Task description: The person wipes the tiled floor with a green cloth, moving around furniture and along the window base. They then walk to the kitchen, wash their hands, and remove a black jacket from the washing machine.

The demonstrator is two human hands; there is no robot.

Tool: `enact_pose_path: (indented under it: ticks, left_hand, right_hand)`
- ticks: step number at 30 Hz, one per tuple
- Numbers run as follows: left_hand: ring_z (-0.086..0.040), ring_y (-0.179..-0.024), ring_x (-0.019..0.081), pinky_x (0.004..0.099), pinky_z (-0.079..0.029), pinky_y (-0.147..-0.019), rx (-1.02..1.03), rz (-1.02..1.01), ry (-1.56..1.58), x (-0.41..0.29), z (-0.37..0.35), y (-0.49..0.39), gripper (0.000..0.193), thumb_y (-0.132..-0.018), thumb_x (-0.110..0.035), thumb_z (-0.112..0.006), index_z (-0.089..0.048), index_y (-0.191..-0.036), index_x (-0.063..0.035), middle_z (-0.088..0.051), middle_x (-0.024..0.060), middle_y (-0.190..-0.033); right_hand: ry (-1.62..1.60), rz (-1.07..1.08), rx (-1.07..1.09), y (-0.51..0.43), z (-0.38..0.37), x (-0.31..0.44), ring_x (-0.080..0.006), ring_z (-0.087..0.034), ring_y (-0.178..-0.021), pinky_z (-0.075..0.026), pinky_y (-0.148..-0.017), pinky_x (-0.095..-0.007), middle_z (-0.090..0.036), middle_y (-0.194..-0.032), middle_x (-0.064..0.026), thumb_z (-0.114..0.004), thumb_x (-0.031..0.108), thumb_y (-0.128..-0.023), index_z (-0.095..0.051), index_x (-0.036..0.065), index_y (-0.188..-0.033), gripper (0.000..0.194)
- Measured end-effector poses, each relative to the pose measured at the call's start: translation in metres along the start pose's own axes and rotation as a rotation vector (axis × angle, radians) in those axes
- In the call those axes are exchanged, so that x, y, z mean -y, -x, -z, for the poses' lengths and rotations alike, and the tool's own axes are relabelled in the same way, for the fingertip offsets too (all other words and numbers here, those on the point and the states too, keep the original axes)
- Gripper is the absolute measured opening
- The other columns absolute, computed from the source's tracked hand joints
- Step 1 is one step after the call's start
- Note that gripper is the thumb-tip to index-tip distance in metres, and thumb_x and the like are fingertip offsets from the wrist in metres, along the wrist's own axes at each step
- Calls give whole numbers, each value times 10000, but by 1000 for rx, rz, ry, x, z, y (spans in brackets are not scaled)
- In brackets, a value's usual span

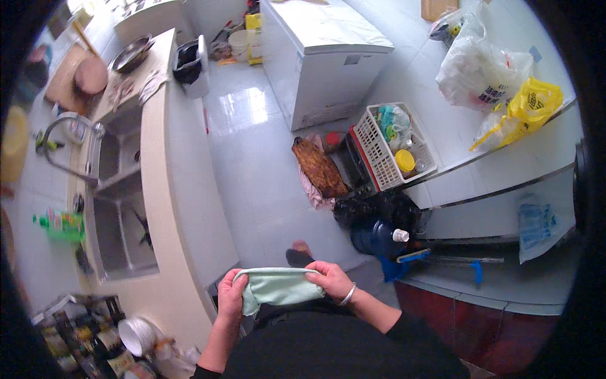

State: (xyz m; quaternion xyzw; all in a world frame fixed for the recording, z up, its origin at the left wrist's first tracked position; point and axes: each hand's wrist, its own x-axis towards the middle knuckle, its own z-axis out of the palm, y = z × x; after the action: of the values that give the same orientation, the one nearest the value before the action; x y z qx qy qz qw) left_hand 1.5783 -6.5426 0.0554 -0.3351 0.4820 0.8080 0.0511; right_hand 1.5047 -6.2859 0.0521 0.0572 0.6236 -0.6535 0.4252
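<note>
A pale green cloth (281,287) is stretched between my two hands, in front of my dark clothing. My left hand (232,291) pinches its left end, and my right hand (331,280) grips the upper right corner. The top edge runs nearly straight from one hand to the other, while the lower part hangs down in folds. A light bangle circles my right wrist. Below the cloth, a foot in a dark slipper (299,258) shows on the tiled floor.
To the left runs a counter with a double steel sink (125,232), a faucet (52,142) and a green bottle (61,225). A white chest freezer (331,71) stands ahead. A white basket (378,158), a brown object (319,168) and a large water bottle (376,237) are to the right.
</note>
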Motion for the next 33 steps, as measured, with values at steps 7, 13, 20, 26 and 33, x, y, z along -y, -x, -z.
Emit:
enact_pose_path:
  ticks: [7,13,20,26,33]
  left_hand:
    - [-600,-743,82,246,-505,-684,-89,-12,-57,-73,-72,-126,114,-936,-129,-592,-628,-995,-37,-652,12,-866]
    - [-603,-761,84,253,-506,-692,-137,-37,-26,-141,-81,-205,177,-978,-161,-538,-629,-1041,-22,-662,24,-892]
    - [-636,-827,143,292,-524,-759,-274,-149,99,-221,-65,-329,265,-991,-230,-512,-601,-1104,-7,-662,64,-951]
    - [-627,-778,123,290,-527,-716,-69,-131,160,-328,-65,-470,179,-986,-183,-514,-603,-1035,-36,-651,39,-902]
    - [-592,-775,78,243,-500,-707,303,-12,-19,-414,-147,-592,168,-965,-164,-567,-609,-1062,-34,-642,7,-904]
  right_hand:
    - [-120,47,10,-134,60,69,-48,-543,-814,-458,-734,-230,-623,-896,40,-637,205,-932,-642,24,-1037,209]
    - [-190,108,205,-262,76,187,-38,-532,-794,-446,-692,-215,-615,-875,45,-634,202,-933,-643,45,-1019,180]
    - [-88,116,275,-410,21,303,-62,-564,-763,-478,-673,-232,-619,-875,29,-602,225,-957,-633,54,-1050,197]
    - [-143,81,157,-491,16,378,-61,-565,-801,-471,-710,-223,-621,-916,10,-616,196,-948,-606,29,-1105,230]
    - [-475,235,-105,-542,79,446,-53,-559,-812,-464,-726,-217,-625,-946,8,-603,161,-953,-594,28,-1128,220]
